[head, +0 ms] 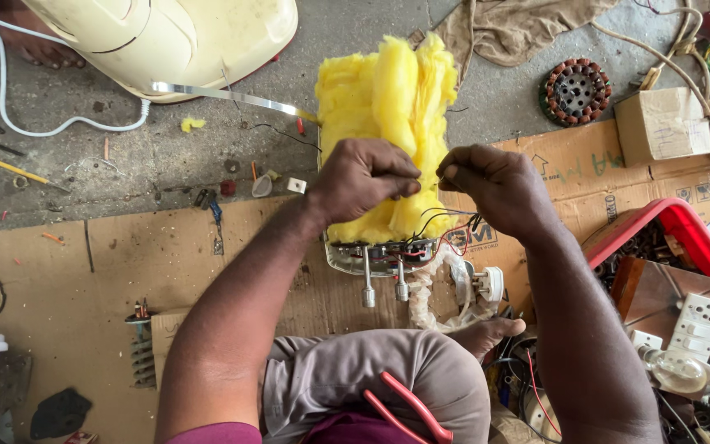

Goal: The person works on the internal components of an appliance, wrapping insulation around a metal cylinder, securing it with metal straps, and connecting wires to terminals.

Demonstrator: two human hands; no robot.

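The tank (388,140), wrapped in yellow wool, lies on cardboard (67,329) between the knees. Left hand (363,177) grips the wool; right hand (486,185) pinches thin wires (445,220). Tugging could snap them, and loose fibres may irritate bare skin.

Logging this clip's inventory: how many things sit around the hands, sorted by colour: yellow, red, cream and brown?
Yellow: 1, the insulation wad under the left hand and right hand
Red: 1, the crate
Cream: 1, the plastic cover
Brown: 1, the small carton
Total: 4
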